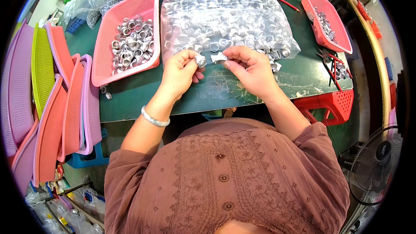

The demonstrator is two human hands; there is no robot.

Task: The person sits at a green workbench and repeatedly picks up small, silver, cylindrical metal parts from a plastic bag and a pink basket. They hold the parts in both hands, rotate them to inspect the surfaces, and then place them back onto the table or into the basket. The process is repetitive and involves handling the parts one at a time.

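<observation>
Between thumb and fingers, my left hand (180,70) pinches a silver metal ring (200,61) above the table's near edge. A second silver ring (219,58) is pinched in my right hand (251,67), a short gap away from the first. Just beyond both hands lies a large clear plastic bag (225,8) filled with many similar rings. A few loose rings (275,56) lie at the bag's mouth, beside my right hand. On the left stands a pink basket (99,58) holding a heap of silver rings (133,41).
A smaller pink basket (342,39) with metal pieces stands at the right. Near it lie red-handled pliers (333,58). Stacked plastic baskets (56,99) crowd the left side. A red stool (331,107) and a black fan (376,160) are at the right.
</observation>
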